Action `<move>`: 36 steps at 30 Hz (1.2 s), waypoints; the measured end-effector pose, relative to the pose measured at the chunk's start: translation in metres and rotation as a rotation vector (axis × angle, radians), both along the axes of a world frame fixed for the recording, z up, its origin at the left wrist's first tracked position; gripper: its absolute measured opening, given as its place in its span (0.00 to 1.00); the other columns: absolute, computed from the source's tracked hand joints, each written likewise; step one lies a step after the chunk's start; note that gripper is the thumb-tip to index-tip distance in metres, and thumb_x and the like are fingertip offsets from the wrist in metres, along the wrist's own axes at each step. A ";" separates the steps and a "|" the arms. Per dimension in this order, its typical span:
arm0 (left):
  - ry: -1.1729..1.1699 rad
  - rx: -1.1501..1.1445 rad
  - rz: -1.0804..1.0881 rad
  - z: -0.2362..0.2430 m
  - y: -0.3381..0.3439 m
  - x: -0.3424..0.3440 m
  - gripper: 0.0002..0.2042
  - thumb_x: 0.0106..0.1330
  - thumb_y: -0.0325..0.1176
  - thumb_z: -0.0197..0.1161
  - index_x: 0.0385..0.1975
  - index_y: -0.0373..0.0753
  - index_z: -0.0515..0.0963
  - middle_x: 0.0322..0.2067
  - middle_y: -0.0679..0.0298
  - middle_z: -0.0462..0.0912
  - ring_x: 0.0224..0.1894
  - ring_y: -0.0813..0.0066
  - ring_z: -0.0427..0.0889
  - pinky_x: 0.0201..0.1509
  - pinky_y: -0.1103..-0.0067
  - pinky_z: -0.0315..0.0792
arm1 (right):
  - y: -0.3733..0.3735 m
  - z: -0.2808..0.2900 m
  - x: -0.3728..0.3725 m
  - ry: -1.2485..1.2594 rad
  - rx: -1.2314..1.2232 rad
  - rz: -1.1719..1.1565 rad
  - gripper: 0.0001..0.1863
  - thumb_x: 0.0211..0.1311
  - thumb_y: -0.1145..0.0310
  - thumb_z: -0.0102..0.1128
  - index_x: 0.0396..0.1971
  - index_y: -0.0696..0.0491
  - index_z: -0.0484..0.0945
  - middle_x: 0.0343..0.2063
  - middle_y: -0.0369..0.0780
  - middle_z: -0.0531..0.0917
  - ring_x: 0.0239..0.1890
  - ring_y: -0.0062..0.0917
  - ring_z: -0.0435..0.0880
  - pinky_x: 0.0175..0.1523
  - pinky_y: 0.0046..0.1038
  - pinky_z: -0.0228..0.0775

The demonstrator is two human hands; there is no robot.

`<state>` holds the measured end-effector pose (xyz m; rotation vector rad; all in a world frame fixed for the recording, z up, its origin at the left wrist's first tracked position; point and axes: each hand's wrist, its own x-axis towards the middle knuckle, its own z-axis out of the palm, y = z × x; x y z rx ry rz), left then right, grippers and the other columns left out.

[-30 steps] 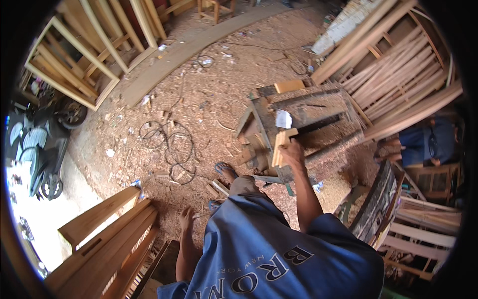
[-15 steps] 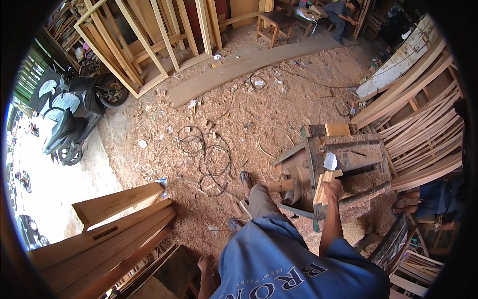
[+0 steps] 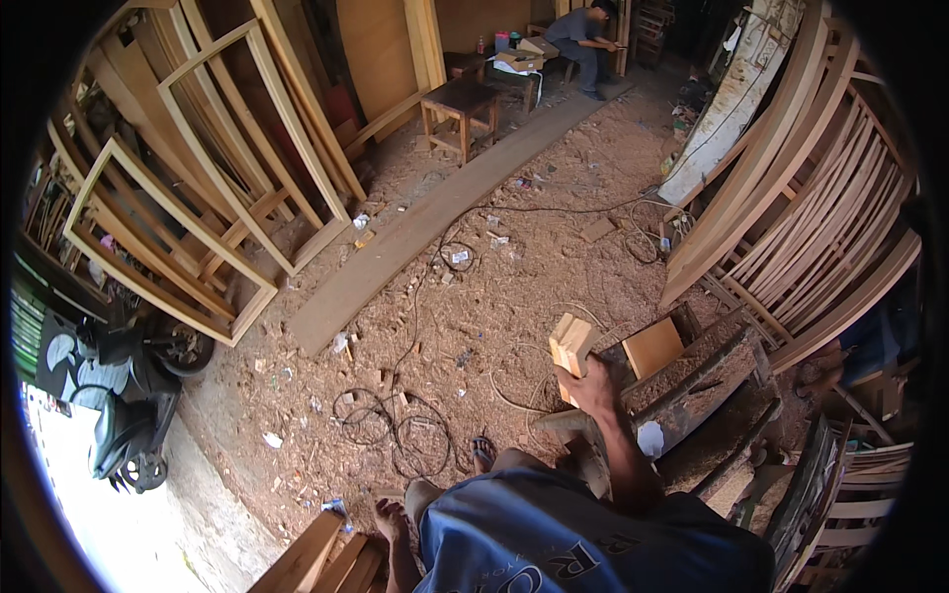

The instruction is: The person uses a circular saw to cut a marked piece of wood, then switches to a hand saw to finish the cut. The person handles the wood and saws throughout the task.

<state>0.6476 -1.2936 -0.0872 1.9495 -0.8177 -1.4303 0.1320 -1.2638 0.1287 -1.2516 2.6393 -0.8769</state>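
My right hand (image 3: 596,387) is closed around a small bundle of short pale wood blocks (image 3: 571,342), held up beside the wooden workbench (image 3: 708,373). The thumb and fingers wrap the lower part of the bundle, so the exact number of pieces is hidden. A flat light-wood block (image 3: 653,346) lies at the bench's far end, just right of the bundle. My left hand (image 3: 390,518) hangs low near my knee, its fingers loosely apart and nothing in them. Closest to it are wooden boards (image 3: 316,558) at the lower edge.
Wood shavings cover the floor, with a coiled black cable (image 3: 420,435) ahead of me. A long plank (image 3: 425,222) lies beyond. Door-like frames (image 3: 252,148) lean at left near a motorbike (image 3: 124,415). Curved slats (image 3: 811,198) are stacked right. A person (image 3: 583,44) sits at the back.
My right hand has lifted the wood blocks off the workbench and carried them forward and left. My body has moved forward and the view has swung upward. My left hand still hangs low.
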 end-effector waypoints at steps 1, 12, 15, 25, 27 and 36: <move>-0.025 0.007 0.080 -0.007 -0.024 0.002 0.13 0.72 0.32 0.56 0.52 0.37 0.71 0.35 0.58 0.82 0.31 0.71 0.83 0.30 0.76 0.78 | -0.018 0.000 -0.001 0.072 0.041 -0.003 0.22 0.53 0.55 0.74 0.39 0.57 0.84 0.34 0.47 0.88 0.36 0.41 0.88 0.41 0.37 0.79; 0.050 0.115 0.017 0.004 -0.251 -0.130 0.11 0.66 0.33 0.65 0.44 0.35 0.78 0.32 0.59 0.84 0.29 0.71 0.83 0.29 0.75 0.76 | -0.192 -0.045 -0.039 -0.441 -0.133 -0.085 0.27 0.52 0.46 0.75 0.37 0.56 0.83 0.30 0.47 0.88 0.34 0.40 0.89 0.40 0.36 0.81; 0.076 -0.300 -0.515 0.053 -0.373 -0.254 0.17 0.70 0.43 0.64 0.37 0.31 0.82 0.33 0.61 0.86 0.38 0.77 0.82 0.40 0.80 0.76 | -0.266 -0.052 -0.054 -0.496 0.030 -0.157 0.27 0.53 0.46 0.74 0.37 0.57 0.83 0.30 0.49 0.87 0.34 0.44 0.88 0.41 0.38 0.81; 0.257 -0.042 -1.209 0.138 -0.559 -0.630 0.25 0.66 0.51 0.69 0.42 0.33 0.69 0.34 0.61 0.76 0.39 0.73 0.77 0.44 0.73 0.73 | -0.485 -0.028 -0.192 -0.470 0.038 -0.182 0.19 0.60 0.55 0.65 0.40 0.56 0.80 0.29 0.51 0.86 0.34 0.49 0.87 0.40 0.45 0.79; 0.164 -0.227 -1.212 0.121 -0.584 -0.675 0.23 0.68 0.48 0.66 0.42 0.34 0.68 0.35 0.59 0.77 0.39 0.72 0.78 0.44 0.72 0.75 | -0.513 -0.049 -0.244 -0.531 0.012 -0.148 0.23 0.60 0.57 0.66 0.49 0.57 0.76 0.33 0.52 0.86 0.37 0.51 0.86 0.41 0.47 0.78; 0.378 0.174 -0.783 0.073 -0.747 -0.904 0.19 0.66 0.45 0.68 0.50 0.42 0.74 0.36 0.65 0.80 0.38 0.74 0.80 0.41 0.71 0.77 | -0.619 -0.066 -0.484 -0.480 0.065 0.050 0.51 0.47 0.49 0.80 0.65 0.61 0.64 0.52 0.55 0.79 0.54 0.47 0.81 0.57 0.41 0.75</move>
